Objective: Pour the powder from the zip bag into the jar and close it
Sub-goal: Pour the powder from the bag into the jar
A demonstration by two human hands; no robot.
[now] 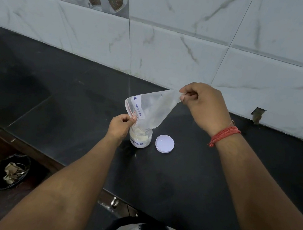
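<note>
A clear zip bag (150, 109) with a handwritten label hangs upside down over a small glass jar (140, 138) on the black counter. The bag's mouth sits at the jar's opening, and pale powder fills part of the jar. My right hand (204, 106) pinches the bag's raised bottom corner. My left hand (120, 127) pinches the bag's zip edge right beside the jar's rim. The jar's white lid (164, 143) lies flat on the counter just to the right of the jar, apart from it.
The black counter (175, 186) meets a white marble-tiled wall (175, 50) close behind the jar. A dark bin (10, 172) with paper scraps stands on the floor at the lower left. A drawer knob (114, 202) shows under the counter's front edge.
</note>
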